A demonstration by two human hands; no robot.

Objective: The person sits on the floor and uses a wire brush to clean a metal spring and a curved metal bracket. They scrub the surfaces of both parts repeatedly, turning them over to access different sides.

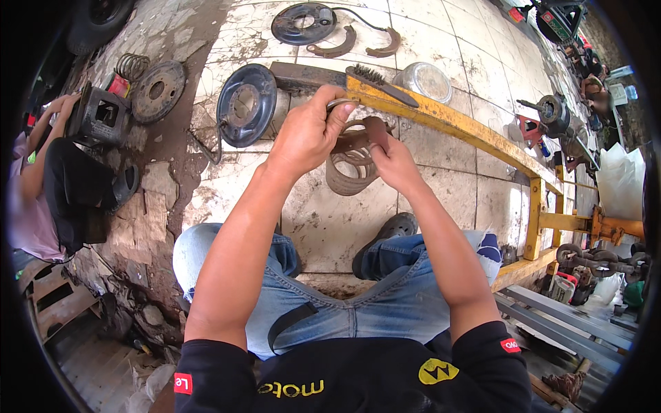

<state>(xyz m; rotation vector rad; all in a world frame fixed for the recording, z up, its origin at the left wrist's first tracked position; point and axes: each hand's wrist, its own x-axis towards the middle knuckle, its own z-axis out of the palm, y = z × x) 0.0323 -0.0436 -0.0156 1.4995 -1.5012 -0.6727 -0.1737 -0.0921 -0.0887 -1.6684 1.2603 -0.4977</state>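
Observation:
Fingers of my left hand are closed around one end of a curved rusty brake shoe. My right hand pinches a flat reddish-brown piece against the shoe's other side; whether it is sandpaper I cannot tell. Just below both hands a rusty coil spring shows over the tiles, partly hidden by them. A wire brush rests across the yellow metal frame just beyond my hands.
Left of my hands leans a black brake backing plate; another backing plate lies farther off beside two loose brake shoes. A clear round container stands behind the frame. At far left, a person sits near a rusty disc.

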